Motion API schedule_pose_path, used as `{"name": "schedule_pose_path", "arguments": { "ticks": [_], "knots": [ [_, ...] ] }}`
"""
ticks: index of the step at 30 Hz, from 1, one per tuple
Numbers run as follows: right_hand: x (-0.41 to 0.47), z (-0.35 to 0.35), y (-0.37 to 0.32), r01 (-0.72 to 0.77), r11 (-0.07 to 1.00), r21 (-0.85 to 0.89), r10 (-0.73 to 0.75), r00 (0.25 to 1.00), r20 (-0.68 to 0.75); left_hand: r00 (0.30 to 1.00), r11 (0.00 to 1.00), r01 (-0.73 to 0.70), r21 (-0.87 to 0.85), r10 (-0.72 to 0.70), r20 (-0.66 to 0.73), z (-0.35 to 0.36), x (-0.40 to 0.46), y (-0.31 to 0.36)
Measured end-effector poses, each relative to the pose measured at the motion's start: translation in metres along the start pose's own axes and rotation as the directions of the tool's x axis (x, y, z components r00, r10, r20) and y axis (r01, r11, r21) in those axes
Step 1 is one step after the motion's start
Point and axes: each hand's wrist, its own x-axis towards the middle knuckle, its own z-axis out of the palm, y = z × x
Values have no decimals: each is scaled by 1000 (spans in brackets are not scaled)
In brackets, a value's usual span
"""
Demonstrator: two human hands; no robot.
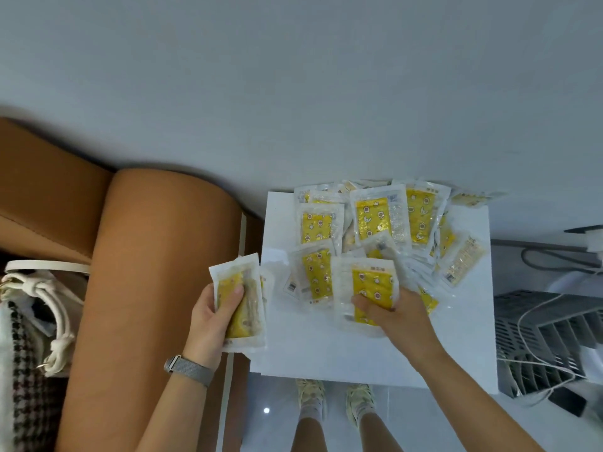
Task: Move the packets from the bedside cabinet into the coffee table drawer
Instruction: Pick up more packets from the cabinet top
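Packets [375, 223]: yellow-and-clear, loose overlapping pile on white cabinet surface [326, 353], just beyond R fingers.
Packet in L hand [241, 301]: upright, off the surface's left edge.
L hand [212, 316]: fingers curled round that packet, thumb on front.
R hand [396, 309]: fingers pinch the nearest packet [372, 285] at pile's front.
Headboard [146, 272]: brown padded, left of L hand.
Watch [189, 370]: grey band, L wrist.

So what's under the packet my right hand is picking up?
Under the packet held by the right hand lie other packets and the white cabinet top; anything directly beneath is covered.
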Motion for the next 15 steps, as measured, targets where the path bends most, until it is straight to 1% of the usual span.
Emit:
{"name": "schedule_pose_path", "arguments": {
  "ticks": [2,4,6,7,9,11,13,15],
  "knots": [
    [-12,-24,11,-71,988,140,80,995,-64,999,999,41,-32,-40,22,8,3,-1],
    [-22,-45,22,-129,952,278,174,974,-143,991,988,119,-104,-111,73,19,3,-3],
    [-29,-59,29,-143,912,385,217,963,-157,973,960,219,-175,-201,115,29,4,-5],
    [-31,-63,33,-143,904,402,219,964,-149,962,940,265,-216,-243,126,34,5,-7],
    [-32,-66,35,-163,906,391,230,964,-132,942,894,333,-298,-304,141,45,7,-8],
    [-30,-61,32,-199,912,360,245,966,-86,935,871,355,-339,-330,131,54,11,-11],
    [-26,-49,25,-202,946,253,217,976,-32,937,862,349,-367,-328,121,61,16,-13],
    [-19,-30,13,-141,981,135,140,990,19,941,869,337,-362,-316,118,65,19,-14]
  ]
}}
